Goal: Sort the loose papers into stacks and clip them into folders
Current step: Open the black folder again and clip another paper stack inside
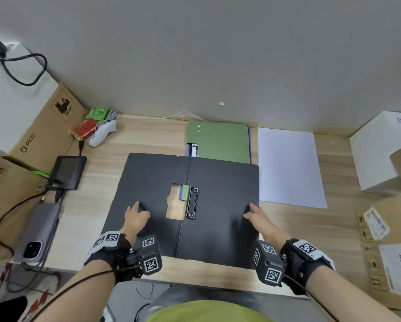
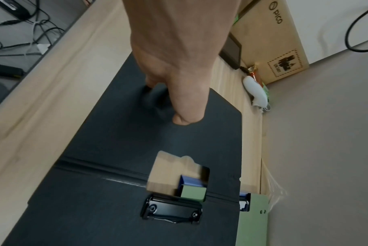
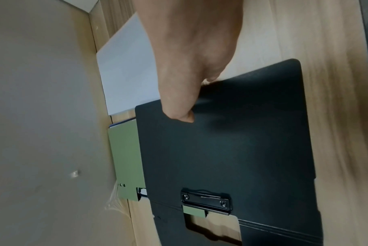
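Both forearms reach forward over the near edge of the desk (image 1: 148,140), each wrist strapped with a black camera block. The black folder (image 1: 222,182) lies spread flat and open on the desk, spine running away from the person. The left hand (image 1: 136,217) rests on the folder's left leaf, palm down, knuckles raised; in the left wrist view its fingers (image 2: 187,106) curl under toward the leaf and press on it, holding nothing. The right hand (image 1: 256,216) sits at the right edge of the right leaf, wrist angled inward; in the right wrist view its fingers (image 3: 179,109) bend down, the thumb lying on top of the leaf near the corner, and the rest seem to tuck at the edge, though whether they wrap under it cannot be told. Between the two hands, just beyond the fingertips, the black clip (image 1: 192,203) lies along the spine on the right leaf, beside a cut-out window in the left leaf showing bare desk. Beyond the clip, the green folder (image 1: 220,141) lies closed with its near edge under the black one. Just beyond and right of the right fingers lies the white paper (image 1: 290,166), flat, beside the black folder's right edge.
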{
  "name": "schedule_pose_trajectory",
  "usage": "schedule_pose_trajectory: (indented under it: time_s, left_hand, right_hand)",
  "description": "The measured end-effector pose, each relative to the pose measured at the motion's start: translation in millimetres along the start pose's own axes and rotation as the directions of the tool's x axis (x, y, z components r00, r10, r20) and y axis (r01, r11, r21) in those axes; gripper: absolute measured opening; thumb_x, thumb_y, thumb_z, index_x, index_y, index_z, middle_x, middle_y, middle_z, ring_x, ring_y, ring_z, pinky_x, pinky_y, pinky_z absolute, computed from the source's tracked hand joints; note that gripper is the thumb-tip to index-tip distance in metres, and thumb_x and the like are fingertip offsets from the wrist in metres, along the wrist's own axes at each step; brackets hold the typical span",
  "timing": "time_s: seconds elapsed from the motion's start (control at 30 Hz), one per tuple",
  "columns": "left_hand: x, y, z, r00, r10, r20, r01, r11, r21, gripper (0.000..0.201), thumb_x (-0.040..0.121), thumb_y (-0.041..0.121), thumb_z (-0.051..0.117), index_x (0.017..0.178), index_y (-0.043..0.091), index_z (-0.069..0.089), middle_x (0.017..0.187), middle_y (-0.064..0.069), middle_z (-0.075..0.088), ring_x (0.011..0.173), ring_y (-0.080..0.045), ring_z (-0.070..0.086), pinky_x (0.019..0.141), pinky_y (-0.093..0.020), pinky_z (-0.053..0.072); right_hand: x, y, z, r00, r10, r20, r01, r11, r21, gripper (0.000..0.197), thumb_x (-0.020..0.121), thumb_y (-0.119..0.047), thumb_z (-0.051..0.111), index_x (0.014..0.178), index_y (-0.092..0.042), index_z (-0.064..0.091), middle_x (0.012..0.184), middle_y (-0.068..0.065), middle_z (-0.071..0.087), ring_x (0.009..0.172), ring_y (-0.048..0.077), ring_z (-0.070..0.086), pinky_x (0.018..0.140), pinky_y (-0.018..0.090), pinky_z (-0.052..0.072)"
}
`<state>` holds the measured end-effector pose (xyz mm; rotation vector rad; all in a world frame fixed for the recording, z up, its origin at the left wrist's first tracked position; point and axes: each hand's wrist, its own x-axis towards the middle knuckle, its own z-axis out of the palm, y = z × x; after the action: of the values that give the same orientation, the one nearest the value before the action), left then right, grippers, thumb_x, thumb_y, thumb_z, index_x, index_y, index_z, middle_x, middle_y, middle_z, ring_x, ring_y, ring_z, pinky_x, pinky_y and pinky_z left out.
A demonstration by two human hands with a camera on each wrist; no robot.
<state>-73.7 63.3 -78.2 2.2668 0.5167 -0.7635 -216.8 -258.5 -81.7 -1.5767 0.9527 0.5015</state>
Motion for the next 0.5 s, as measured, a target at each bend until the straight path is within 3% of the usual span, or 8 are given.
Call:
schedule_pose_trajectory:
  time_s: [0.1,0.17,0.23,0.27,0.3,0.37,0.43,0.5]
  left_hand:
    - [2,-4,5,0.999,-0.052,-0.002,0.051,0.998,-0.020,0.060,0.091,0.005,0.050,0.149,0.005,0.032,0.159,-0.018,0.016,0.149,-0.025,0.010,0.116,-0.032,0.016]
    - [5,-8,3,0.996,-0.083,-0.016,0.082,0.996,-0.034,0.054,0.088,0.009,0.048,0.142,0.006,0.045,0.153,-0.019,0.031,0.142,-0.032,0.028,0.116,-0.039,0.026]
    - [9,-11,-2,0.993,-0.105,-0.061,0.102,0.994,-0.044,0.047,0.078,0.017,0.044,0.120,0.011,0.065,0.136,-0.020,0.051,0.122,-0.040,0.050,0.106,-0.048,0.041]
    - [10,-11,-7,0.990,-0.112,-0.089,0.111,0.994,-0.020,0.044,0.076,0.020,0.043,0.111,0.015,0.069,0.130,-0.020,0.055,0.115,-0.043,0.053,0.104,-0.047,0.043]
    - [12,-10,-11,0.986,-0.123,-0.110,0.124,0.992,0.003,0.043,0.076,0.022,0.042,0.108,0.018,0.070,0.129,-0.019,0.055,0.113,-0.044,0.053,0.104,-0.046,0.043]
    - [14,-5,-15,0.988,-0.104,-0.114,0.103,0.995,-0.018,0.044,0.077,0.025,0.040,0.109,0.016,0.069,0.126,-0.022,0.056,0.112,-0.044,0.053,0.103,-0.044,0.043]
    - [15,4,-14,0.995,-0.075,-0.062,0.066,0.989,-0.134,0.041,0.079,0.025,0.043,0.107,0.010,0.068,0.112,-0.022,0.064,0.103,-0.040,0.060,0.091,-0.043,0.051]
    - [11,19,-11,0.999,-0.028,0.015,0.031,0.972,-0.234,0.029,0.090,0.016,0.045,0.111,0.011,0.064,0.097,-0.013,0.065,0.083,-0.031,0.061,0.067,-0.031,0.050]
  right_hand:
    - [4,-4,1,1.000,-0.005,0.011,0.005,0.999,-0.038,0.061,0.097,-0.012,0.041,0.152,-0.012,0.016,0.161,0.002,0.000,0.148,0.021,0.007,0.117,0.033,0.010]
    - [5,-9,6,1.000,-0.003,-0.001,0.003,0.996,-0.093,0.059,0.097,-0.010,0.038,0.152,-0.012,0.017,0.161,0.004,-0.001,0.148,0.024,0.010,0.117,0.034,0.013]
    - [7,-10,11,0.999,-0.005,-0.034,0.001,0.990,-0.139,0.058,0.094,-0.005,0.036,0.151,-0.011,0.023,0.160,0.005,0.001,0.146,0.026,0.015,0.114,0.031,0.017]
    - [10,-8,13,0.998,0.002,-0.061,-0.011,0.989,-0.149,0.057,0.093,-0.003,0.036,0.149,-0.009,0.028,0.159,0.005,0.006,0.143,0.026,0.021,0.110,0.029,0.021]
    - [11,-7,16,0.996,0.016,-0.085,-0.028,0.990,-0.139,0.051,0.091,-0.003,0.037,0.141,-0.007,0.038,0.156,0.007,0.014,0.136,0.025,0.030,0.103,0.027,0.025]
    - [11,-9,19,0.992,0.030,-0.122,-0.044,0.993,-0.113,0.027,0.089,-0.001,0.038,0.110,-0.011,0.052,0.139,0.011,0.032,0.117,0.020,0.039,0.092,0.025,0.028]
    - [8,-11,20,0.985,0.020,-0.169,-0.032,0.997,-0.071,0.032,0.091,0.003,0.038,0.115,-0.009,0.056,0.125,0.007,0.038,0.117,0.023,0.041,0.091,0.026,0.030]
    - [0,-16,19,0.974,0.020,-0.226,-0.021,1.000,-0.004,0.040,0.093,0.005,0.039,0.132,0.003,0.048,0.126,0.009,0.047,0.128,0.028,0.042,0.099,0.027,0.033]
